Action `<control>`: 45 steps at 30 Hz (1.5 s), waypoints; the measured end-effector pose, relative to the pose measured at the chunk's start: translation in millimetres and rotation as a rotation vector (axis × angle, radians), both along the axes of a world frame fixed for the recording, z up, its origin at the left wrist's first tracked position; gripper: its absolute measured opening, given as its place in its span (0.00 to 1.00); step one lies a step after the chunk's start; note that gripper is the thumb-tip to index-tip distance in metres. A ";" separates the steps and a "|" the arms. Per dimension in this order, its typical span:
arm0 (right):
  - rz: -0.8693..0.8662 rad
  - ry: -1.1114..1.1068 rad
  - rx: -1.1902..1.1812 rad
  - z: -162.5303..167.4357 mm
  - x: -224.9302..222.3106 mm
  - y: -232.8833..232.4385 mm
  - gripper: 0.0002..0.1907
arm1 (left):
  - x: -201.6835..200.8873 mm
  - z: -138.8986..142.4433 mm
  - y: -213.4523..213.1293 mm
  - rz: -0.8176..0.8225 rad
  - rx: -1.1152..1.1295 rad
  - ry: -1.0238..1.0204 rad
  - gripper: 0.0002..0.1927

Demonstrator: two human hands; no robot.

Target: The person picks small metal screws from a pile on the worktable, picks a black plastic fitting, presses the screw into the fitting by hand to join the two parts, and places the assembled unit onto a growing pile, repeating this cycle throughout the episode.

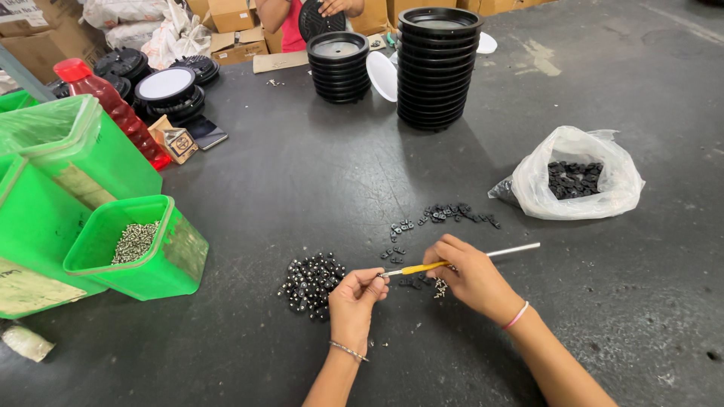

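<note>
Near the bench's front edge, the right hand (473, 277) grips a slim yellow-handled screwdriver (452, 262); its tip meets the left hand (354, 300), whose fingers pinch a small part. A clear plastic bag of black pieces (575, 181) sits toward the right edge.

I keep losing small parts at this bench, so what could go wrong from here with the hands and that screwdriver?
1. The left hand pinches a tiny part right at the tip of the screwdriver held by the right hand; a slip might jab a fingertip.
2. The pile of small black parts lies loose beside the left wrist; a sweep of the arm could scatter it.
3. Loose screws under the right hand may roll off unnoticed.
</note>
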State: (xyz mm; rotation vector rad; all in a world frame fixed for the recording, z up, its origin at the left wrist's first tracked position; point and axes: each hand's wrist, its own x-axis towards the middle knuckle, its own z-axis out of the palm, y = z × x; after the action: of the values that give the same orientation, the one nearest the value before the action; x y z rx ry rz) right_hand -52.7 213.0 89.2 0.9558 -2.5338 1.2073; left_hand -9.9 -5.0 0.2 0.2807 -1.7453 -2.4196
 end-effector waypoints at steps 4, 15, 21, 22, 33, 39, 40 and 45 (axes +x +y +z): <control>-0.064 0.203 0.181 -1.5 -2.8 0.9 0.04 | -1.3 -1.9 2.4 -0.023 -0.013 -0.008 0.08; -0.040 0.035 0.080 -4.0 -5.5 6.4 0.07 | -1.0 -1.7 3.7 -0.018 -0.036 0.000 0.08; -0.055 0.117 0.188 -3.5 -4.6 3.4 0.05 | -0.5 0.3 4.5 -0.010 -0.035 -0.005 0.08; -0.010 0.102 0.123 -0.5 -4.8 3.5 0.09 | -0.4 0.7 4.1 -0.004 -0.031 -0.004 0.08; -0.071 0.093 0.219 -14.5 -9.4 6.4 0.03 | 1.6 5.1 6.6 -0.020 -0.042 0.019 0.07; -0.196 0.019 0.117 -25.2 -31.3 41.3 0.08 | 6.0 27.2 -8.3 0.201 -0.471 0.076 0.08; -0.307 -0.010 0.137 -26.7 -34.7 54.4 0.09 | 6.6 31.8 -16.0 0.275 -0.618 0.064 0.08; -0.614 -0.108 0.338 -36.0 -51.1 118.5 0.08 | 4.1 49.7 -57.8 0.549 -1.141 0.194 0.07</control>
State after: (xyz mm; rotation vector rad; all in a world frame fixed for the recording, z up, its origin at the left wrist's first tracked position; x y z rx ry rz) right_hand -103.8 331.5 53.2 0.1125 -2.8461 0.6775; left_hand -5.8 -62.7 49.9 0.2890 -2.2203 -0.8385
